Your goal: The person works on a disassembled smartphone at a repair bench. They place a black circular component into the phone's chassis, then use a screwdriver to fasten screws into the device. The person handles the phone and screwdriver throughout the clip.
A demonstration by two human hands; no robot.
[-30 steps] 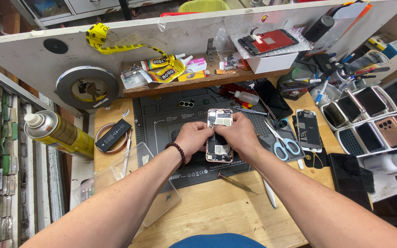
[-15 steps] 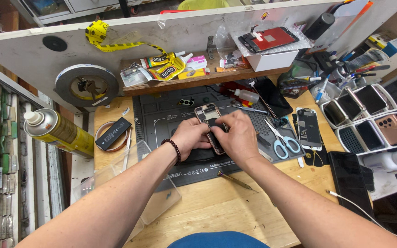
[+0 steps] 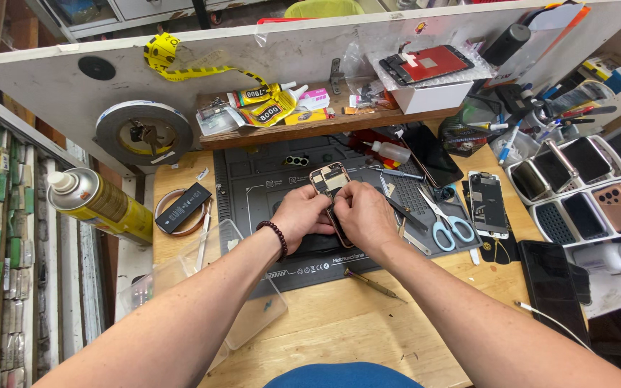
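An opened phone body (image 3: pixel 330 181) with bare circuitry and a copper-coloured rim is tilted up over the dark repair mat (image 3: pixel 253 179). My left hand (image 3: pixel 297 215) grips its left side and lower edge; a dark bead bracelet sits on that wrist. My right hand (image 3: pixel 365 215) pinches its right side, fingertips on the inner parts. Both hands meet at the middle of the mat and hide the phone's lower half.
Blue-handled scissors (image 3: pixel 445 221), a second opened phone (image 3: pixel 488 202), a screwdriver (image 3: pixel 372 282), a spray can (image 3: pixel 98 205), a phone battery (image 3: pixel 182 208), a tape roll (image 3: pixel 144 131), a clear plastic tray (image 3: pixel 253 316), glue tubes (image 3: pixel 274 106), racks of phones (image 3: pixel 576 183) at right.
The phone body lay flat and upright under both hands a second ago; it has since been turned and tilted to the left. My hands stay on it in the middle of the mat.
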